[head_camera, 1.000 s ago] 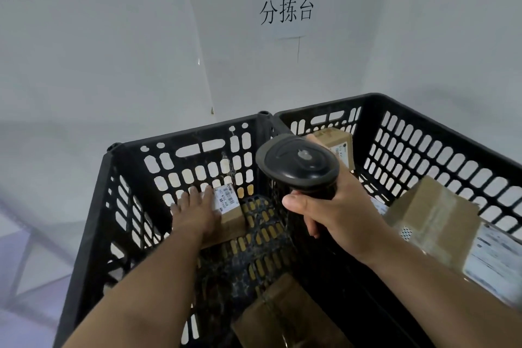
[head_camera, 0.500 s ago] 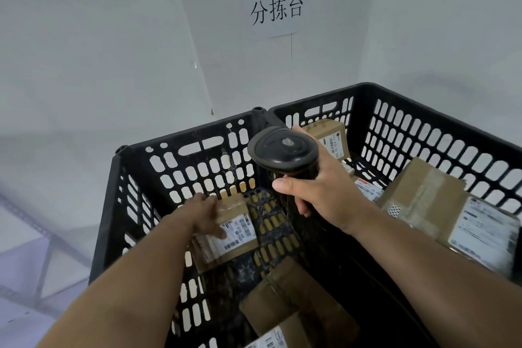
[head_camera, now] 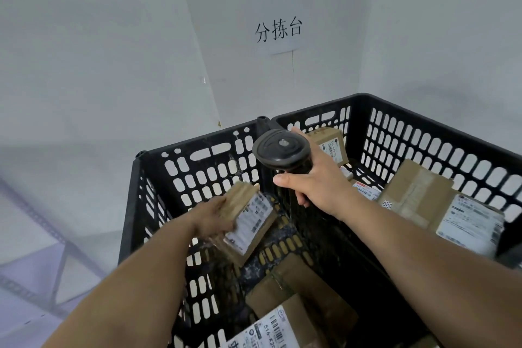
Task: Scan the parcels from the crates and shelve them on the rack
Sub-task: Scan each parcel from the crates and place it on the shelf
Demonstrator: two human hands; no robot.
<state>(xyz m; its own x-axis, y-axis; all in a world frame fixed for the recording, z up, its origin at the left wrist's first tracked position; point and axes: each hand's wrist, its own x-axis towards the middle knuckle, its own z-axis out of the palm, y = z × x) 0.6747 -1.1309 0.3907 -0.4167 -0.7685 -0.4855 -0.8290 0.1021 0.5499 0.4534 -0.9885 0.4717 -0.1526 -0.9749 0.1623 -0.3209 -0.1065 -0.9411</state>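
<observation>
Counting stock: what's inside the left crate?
In the left crate: a small parcel held by the left hand, a bigger labelled parcel nearer. The arm hides the near-left floor.

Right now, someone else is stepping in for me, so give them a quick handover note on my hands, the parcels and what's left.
Left hand: grips a small parcel, lifted inside the left crate, label up.
Right hand: holds the scanner just above that parcel.
Another parcel lies in the left crate; several more sit in the right crate.
Done: parcel picked up. No scan can be confirmed.
Left: scan it, shelve it on the rack, then repeat for the remaining parcels.
</observation>
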